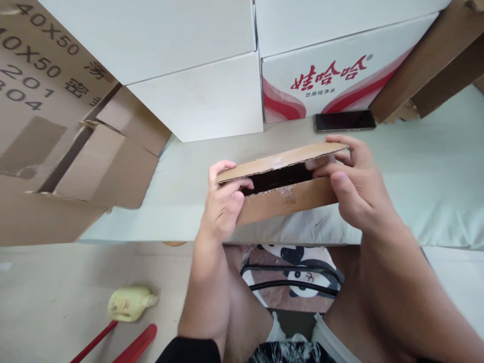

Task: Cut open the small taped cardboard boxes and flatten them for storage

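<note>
A small brown cardboard box is held between my two hands above the edge of the green-covered surface. Its flap stands partly raised, and a dark gap shows the inside. My left hand grips the left end, with a finger in the gap and the thumb on the front wall. At the right end my right hand holds the box, its fingers at the flap and in the gap and its thumb near the front wall. Clear tape sticks to the front wall. What lies inside is too dark to make out.
White cartons stand stacked behind the box. A black phone lies before the printed carton. Large brown cartons stand at the left. On the floor are a yellow bottle and red handles.
</note>
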Available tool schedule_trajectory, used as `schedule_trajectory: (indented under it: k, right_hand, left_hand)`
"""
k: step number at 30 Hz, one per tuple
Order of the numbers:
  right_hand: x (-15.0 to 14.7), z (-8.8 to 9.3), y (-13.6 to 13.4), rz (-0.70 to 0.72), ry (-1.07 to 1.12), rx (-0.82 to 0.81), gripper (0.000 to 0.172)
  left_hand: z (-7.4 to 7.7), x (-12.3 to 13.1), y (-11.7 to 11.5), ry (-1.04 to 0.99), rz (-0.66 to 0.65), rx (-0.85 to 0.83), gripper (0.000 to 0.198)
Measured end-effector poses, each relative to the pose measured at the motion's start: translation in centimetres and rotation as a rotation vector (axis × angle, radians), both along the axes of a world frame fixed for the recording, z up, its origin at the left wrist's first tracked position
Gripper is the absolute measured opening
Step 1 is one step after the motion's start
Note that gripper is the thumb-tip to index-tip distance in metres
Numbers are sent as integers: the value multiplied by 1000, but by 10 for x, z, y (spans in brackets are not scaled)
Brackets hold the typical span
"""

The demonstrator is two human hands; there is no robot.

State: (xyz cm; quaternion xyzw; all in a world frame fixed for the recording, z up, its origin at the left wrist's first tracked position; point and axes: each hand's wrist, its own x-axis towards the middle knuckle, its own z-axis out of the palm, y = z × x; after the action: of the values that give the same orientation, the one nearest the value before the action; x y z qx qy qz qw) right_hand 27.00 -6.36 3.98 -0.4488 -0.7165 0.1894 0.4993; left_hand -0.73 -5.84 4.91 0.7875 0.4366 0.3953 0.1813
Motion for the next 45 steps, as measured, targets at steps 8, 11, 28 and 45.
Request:
schedule_trajectory:
  k: [8,11,28,45]
  right_hand:
    - [0,-1,0,15,23,3,41]
    - [1,-1,0,18,22,-3,43]
    - [2,2,0,16,114,-58,48]
    - [4,1,-1,23,127,-100,52]
  left_hand:
    - [0,0,0,6,4,14,65]
    - [0,0,0,-2,-10,9,63]
    - [1,-4,1,-14,-12,-8,67]
    - [1,-4,0,-11,-13,6,64]
